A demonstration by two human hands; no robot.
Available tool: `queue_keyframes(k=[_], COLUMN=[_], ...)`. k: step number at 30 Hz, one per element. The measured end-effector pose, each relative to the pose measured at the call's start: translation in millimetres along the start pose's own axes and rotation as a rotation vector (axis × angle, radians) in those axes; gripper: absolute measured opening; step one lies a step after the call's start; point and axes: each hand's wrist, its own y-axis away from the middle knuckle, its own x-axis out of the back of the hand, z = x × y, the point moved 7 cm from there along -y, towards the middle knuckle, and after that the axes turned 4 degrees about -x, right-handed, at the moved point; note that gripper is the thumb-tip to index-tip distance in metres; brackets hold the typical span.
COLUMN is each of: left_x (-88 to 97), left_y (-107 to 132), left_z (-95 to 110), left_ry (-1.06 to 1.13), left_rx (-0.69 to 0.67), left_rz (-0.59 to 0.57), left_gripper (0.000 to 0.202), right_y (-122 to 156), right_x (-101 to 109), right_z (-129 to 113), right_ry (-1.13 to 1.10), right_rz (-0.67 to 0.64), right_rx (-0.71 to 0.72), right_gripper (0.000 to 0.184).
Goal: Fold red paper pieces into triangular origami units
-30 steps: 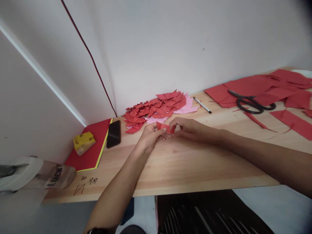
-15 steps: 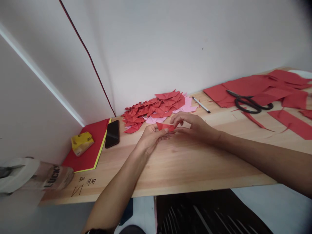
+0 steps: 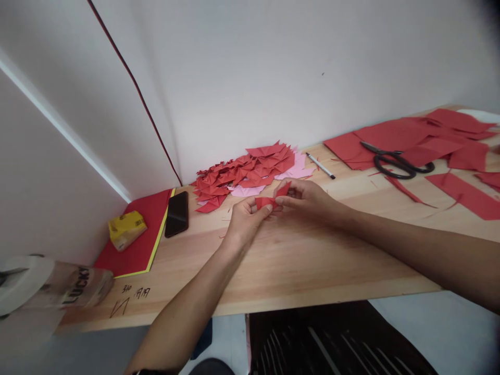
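Observation:
A small folded red paper piece [image 3: 273, 198] is pinched between both hands just above the wooden table [image 3: 297, 260]. My left hand [image 3: 245, 221] grips its left end with thumb and fingers closed. My right hand [image 3: 307, 197] pinches its right end, where a flap sticks up. Just behind the hands lies a pile of folded red paper pieces [image 3: 244, 174] on pink sheets [image 3: 299, 167].
A pen [image 3: 320, 166] lies right of the pile. Black scissors [image 3: 398, 161] rest on red paper sheets [image 3: 422, 143] at the far right, with red strips [image 3: 464, 195] nearby. At left are a black phone [image 3: 177, 214], a red notebook [image 3: 142, 239], a yellow packet [image 3: 125, 229] and a plastic bag [image 3: 58, 289].
Both hands lifted the red piece slightly and drew closer together; the right hand's fingers closed onto its right end and raised a flap.

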Motion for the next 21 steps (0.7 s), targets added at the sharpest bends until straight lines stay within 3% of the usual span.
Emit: queue_keyframes(k=[21], left_x=[-3.5], left_y=[0.7], left_z=[-2.1], left_ry=[-0.044], left_rx=[-0.051], left_rz=[-0.023], left_gripper=[0.025], right_y=[0.3], right_x=[-5.5], right_z=[-5.3], right_ry=[-0.030], right_rz=[-0.038], right_rx=[-0.006], right_gripper=[0.019])
